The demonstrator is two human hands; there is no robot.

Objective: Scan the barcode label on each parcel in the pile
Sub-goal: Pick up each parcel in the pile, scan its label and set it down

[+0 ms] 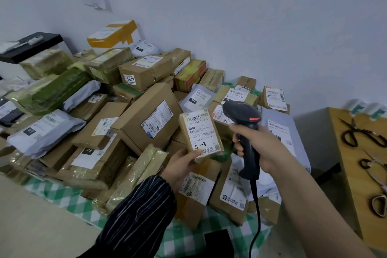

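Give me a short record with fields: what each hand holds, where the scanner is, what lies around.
Left hand: holds a small tan tape-wrapped parcel by its lower edge, label facing the camera
Right hand: grips a black corded handheld barcode scanner
Scanner position: head beside the parcel's upper right corner
Pile: brown cardboard boxes and grey plastic mailers on a green-and-white checked cloth
Side: black scissors on a wooden table
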